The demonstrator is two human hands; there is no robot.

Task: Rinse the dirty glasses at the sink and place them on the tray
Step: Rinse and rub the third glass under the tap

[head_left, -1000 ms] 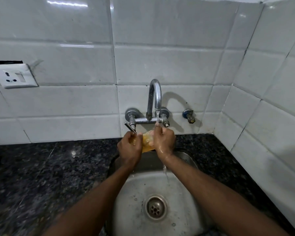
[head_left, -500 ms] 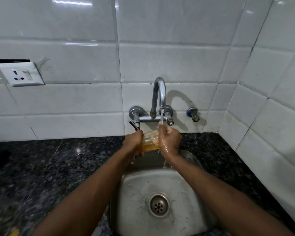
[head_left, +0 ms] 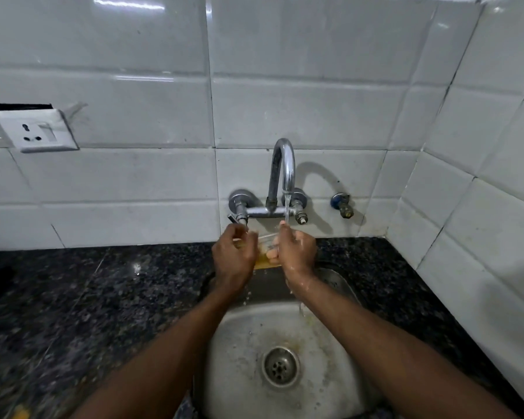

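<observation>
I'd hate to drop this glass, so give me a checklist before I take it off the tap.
1. Tap running: ok.
2. Left hand grips glass: ok.
3. Right hand grips glass: ok.
4. Glass over sink: ok.
5. Glass rinsed clean: not ok, yellow residue shows.
6. Tray within reach: cannot tell, none in view.

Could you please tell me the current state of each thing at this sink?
Tap: running, thin stream.
Glass: held between both hands under the running water, yellowish liquid inside.
Left hand: grips the glass.
Right hand: wet, grips the glass.
Sink: wet, drain unplugged.
Wall socket: nothing plugged in.
</observation>
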